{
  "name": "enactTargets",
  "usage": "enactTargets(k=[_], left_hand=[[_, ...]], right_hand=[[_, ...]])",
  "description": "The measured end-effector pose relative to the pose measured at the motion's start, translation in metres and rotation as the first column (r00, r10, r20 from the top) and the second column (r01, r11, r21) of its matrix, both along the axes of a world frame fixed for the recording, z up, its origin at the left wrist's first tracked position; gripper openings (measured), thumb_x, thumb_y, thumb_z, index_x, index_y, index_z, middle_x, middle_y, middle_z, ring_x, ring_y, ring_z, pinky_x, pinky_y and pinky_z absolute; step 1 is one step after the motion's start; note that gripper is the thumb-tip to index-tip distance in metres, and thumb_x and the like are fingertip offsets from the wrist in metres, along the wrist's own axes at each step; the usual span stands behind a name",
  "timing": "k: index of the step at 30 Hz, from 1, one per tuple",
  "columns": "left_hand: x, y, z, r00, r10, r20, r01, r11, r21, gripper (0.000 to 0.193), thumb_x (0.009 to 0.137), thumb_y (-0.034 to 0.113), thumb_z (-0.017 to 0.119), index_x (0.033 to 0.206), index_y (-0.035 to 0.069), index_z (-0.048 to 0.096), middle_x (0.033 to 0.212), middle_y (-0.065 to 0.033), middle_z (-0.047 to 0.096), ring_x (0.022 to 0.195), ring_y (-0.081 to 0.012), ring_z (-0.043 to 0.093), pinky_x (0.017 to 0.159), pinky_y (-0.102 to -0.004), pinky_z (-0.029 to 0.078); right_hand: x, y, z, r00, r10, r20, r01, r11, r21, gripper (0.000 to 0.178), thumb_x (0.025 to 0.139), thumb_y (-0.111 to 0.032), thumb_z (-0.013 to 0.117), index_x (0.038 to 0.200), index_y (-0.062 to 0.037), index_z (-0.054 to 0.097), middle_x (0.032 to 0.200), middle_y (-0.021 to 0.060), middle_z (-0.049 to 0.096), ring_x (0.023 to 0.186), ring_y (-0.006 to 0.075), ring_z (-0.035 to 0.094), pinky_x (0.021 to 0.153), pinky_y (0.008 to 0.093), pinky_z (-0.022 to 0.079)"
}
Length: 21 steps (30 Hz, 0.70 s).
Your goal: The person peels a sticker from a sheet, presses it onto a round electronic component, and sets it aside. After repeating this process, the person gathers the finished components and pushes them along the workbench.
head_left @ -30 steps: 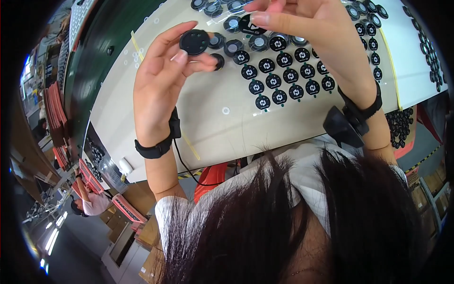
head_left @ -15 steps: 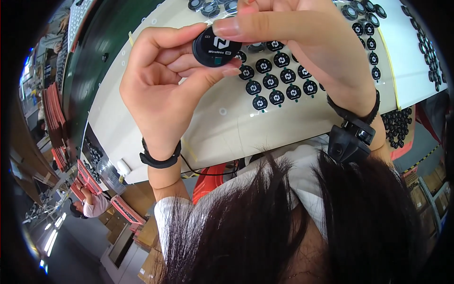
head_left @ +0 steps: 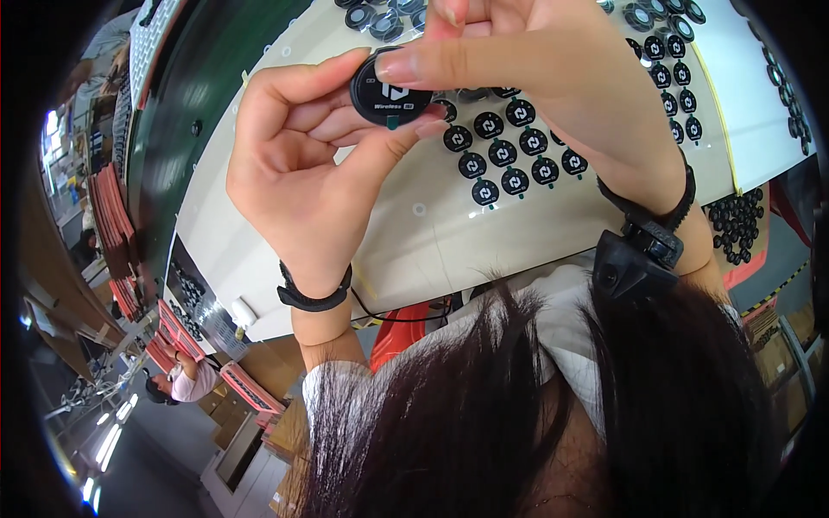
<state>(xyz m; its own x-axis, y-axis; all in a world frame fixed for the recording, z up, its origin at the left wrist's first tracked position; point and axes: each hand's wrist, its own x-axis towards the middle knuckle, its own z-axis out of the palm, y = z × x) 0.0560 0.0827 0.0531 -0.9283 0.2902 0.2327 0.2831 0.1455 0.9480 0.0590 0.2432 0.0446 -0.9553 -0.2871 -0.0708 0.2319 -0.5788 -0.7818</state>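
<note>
Between the thumb and fingers of my left hand (head_left: 302, 173) is a round black disc (head_left: 384, 99), face up, with a white logo and a small green tab at its lower edge. My right hand (head_left: 535, 78) reaches over from the right, its thumb stretched out and pressed flat on the disc's face, partly covering the logo. The right index fingertip stands apart from the thumb at the top edge; the other right fingers are partly hidden or cut off. Below the hands, round black labels (head_left: 502, 154) with green tabs lie in rows on a clear sheet.
Black discs with clear rims (head_left: 385, 24) cluster at the table's far side, and more at the upper right (head_left: 661, 17). A box of black round parts (head_left: 734, 224) stands at the right. A green surface (head_left: 220, 52) borders the pale table (head_left: 414, 242). Another person (head_left: 186, 380) sits at lower left.
My right thumb has slid left and slightly down across the disc, covering more of the logo. The disc is turned a little in my left hand. The whole view has shifted slightly.
</note>
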Motion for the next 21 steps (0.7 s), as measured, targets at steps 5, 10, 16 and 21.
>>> enactTargets(k=[5,10,16,21], left_hand=[[-0.001,0.004,0.000,1.000,0.016,-0.014,-0.017,1.000,-0.026,0.036,0.061,-0.021,0.060,0.093,-0.012,0.047,0.086,-0.0238,0.059,0.075,-0.0274,0.063,0.068,-0.0324,0.055],[-0.003,0.005,0.000,0.998,0.066,0.004,-0.066,0.998,0.020,0.038,0.059,-0.022,0.061,0.094,-0.012,0.048,0.085,-0.0234,0.059,0.074,-0.0264,0.063,0.068,-0.0311,0.054],[-0.003,0.007,-0.001,0.991,0.132,0.026,-0.133,0.990,0.051,0.040,0.058,-0.021,0.062,0.094,-0.011,0.048,0.084,-0.0224,0.060,0.073,-0.0231,0.063,0.068,-0.0280,0.053],[-0.003,0.004,-0.004,0.997,0.058,0.041,-0.059,0.998,0.019,0.040,0.061,-0.019,0.063,0.095,-0.011,0.043,0.090,-0.0229,0.057,0.082,-0.0250,0.061,0.070,-0.0312,0.055]], right_hand=[[0.001,-0.001,-0.002,0.999,-0.029,-0.034,0.028,0.999,-0.018,0.020,0.076,0.001,0.061,0.072,-0.0025,0.042,0.066,0.0010,0.051,0.061,0.0043,0.053,0.052,0.0151,0.043],[0.001,-0.008,-0.004,0.994,-0.089,-0.068,0.087,0.996,-0.028,0.020,0.075,0.003,0.061,0.070,-0.0029,0.042,0.064,-0.0002,0.049,0.058,0.0038,0.050,0.050,0.0151,0.042],[0.001,-0.012,-0.004,0.984,-0.134,-0.122,0.139,0.989,0.040,0.020,0.074,0.003,0.060,0.068,-0.0031,0.042,0.063,-0.0007,0.047,0.055,0.0035,0.046,0.049,0.0159,0.039],[0.003,-0.009,-0.007,0.970,-0.152,-0.190,0.185,0.968,0.167,0.020,0.073,0.002,0.060,0.067,-0.0030,0.041,0.060,0.0002,0.045,0.055,0.0042,0.044,0.048,0.0171,0.037]])
